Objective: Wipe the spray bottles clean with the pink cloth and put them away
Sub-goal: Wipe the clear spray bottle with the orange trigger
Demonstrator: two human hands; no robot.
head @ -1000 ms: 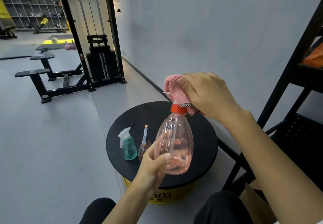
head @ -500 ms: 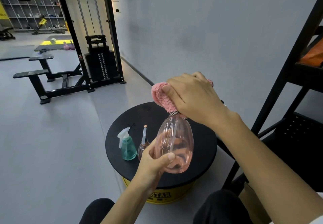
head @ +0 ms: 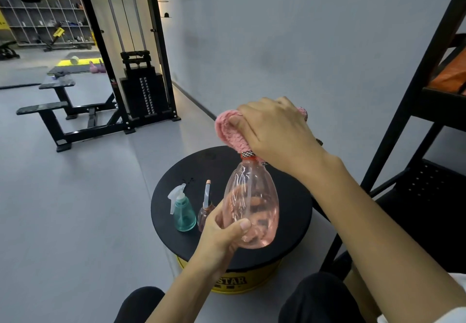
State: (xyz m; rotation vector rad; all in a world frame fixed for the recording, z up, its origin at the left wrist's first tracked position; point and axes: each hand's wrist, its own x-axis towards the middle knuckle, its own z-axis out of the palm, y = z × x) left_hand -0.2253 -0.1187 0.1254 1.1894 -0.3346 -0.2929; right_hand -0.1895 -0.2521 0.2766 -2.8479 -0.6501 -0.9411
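Note:
My left hand (head: 222,232) grips the lower body of a clear pink spray bottle (head: 252,204), held upright above the round black stool top (head: 292,224). My right hand (head: 272,133) holds the pink cloth (head: 228,131) bunched over the bottle's head, which is hidden under it; only a sliver of the orange collar shows. On the stool stand a small teal spray bottle (head: 183,210) with a white trigger and a small brownish mist bottle (head: 205,211) with a tall clear cap, just left of my left hand.
The stool has a yellow base (head: 234,283). A black metal shelf rack (head: 413,111) stands at the right with an orange item on it. A grey wall runs behind. A cable weight machine (head: 141,88) and benches are at the far left. My knees are at the bottom.
My right hand has pushed the cloth down over the bottle's orange collar, covering most of it. The bottle and my left hand have stayed in about the same place.

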